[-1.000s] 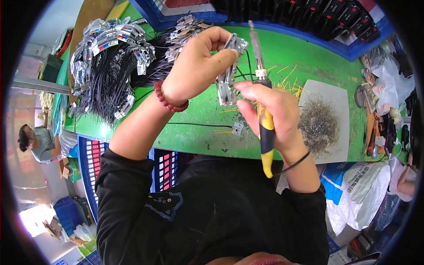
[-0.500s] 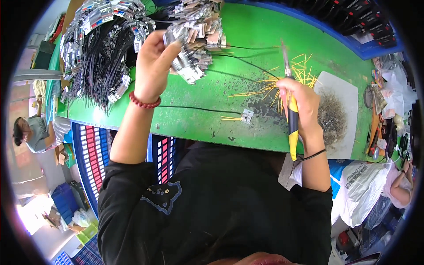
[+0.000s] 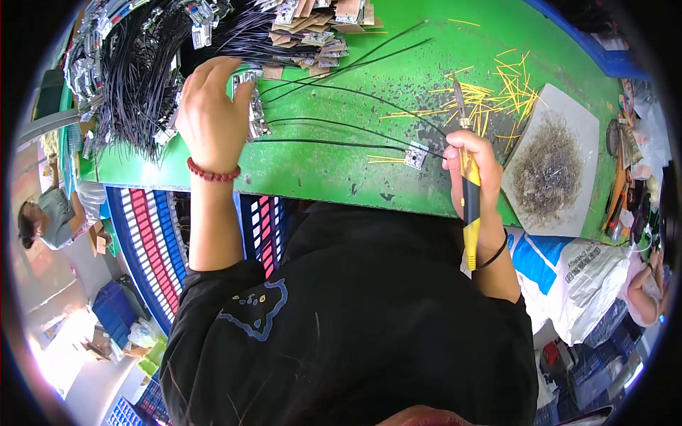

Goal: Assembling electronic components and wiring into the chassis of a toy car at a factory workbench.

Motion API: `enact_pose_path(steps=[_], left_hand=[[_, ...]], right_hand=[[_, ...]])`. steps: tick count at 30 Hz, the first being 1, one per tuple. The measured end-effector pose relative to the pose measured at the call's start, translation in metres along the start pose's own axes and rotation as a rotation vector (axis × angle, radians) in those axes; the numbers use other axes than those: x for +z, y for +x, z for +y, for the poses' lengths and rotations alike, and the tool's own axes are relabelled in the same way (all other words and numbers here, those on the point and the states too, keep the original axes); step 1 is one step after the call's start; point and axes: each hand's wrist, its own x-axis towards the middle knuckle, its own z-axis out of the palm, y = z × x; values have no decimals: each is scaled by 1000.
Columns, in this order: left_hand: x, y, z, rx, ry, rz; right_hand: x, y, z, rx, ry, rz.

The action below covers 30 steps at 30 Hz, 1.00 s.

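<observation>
A soldering iron [image 3: 470, 202] with a yellow and black handle is in my right hand [image 3: 479, 167], its dark tip pointing away from me. Close to these fingers end two black wires; whether the fingers pinch them is unclear. My left hand [image 3: 212, 106] is beside a row of silvery metal pieces [image 3: 256, 113] on the table, thumb and fingers apart, partly covering them. Several black wires [image 3: 341, 122] run rightward from these pieces. A small white circuit board [image 3: 416, 154] with yellow wires lies left of my right hand. Loose thin yellow strands [image 3: 483, 99] are scattered beyond the iron.
Bundles of black wires with silvery ends [image 3: 135, 85] are heaped at the far left. Stacked boards with brown card [image 3: 312, 35] lie at the back. A grey plate [image 3: 590, 149] with dark residue sits right on the green table [image 3: 298, 170]. Tools [image 3: 616, 192] line the right edge.
My left hand has moved left and down, and the silvery pieces it held now lie on the table with their wires fanned rightward. The soldering iron remains in my right hand.
</observation>
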Motion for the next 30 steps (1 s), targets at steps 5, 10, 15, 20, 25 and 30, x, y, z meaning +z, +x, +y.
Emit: enact_pose_path(steps=[5,10,15,20,25,30], left_hand=[[-8,-6,113,266,-660,-271],[8,-1,131,334,-813,-521],[9,-11,142,303,-946,-410],[4,-12,136,278,-889,-653],[7,-19,136,230,-858,-534],[8,-21,136,268,-785,-493]], right_hand=[[2,3,-16,37,199,-51],[-2,2,-23,-5,69,-41],[2,8,-20,90,128,2],[-10,15,-17,171,195,20],[-21,-3,-18,135,208,71],[-8,-4,-21,-47,158,29]])
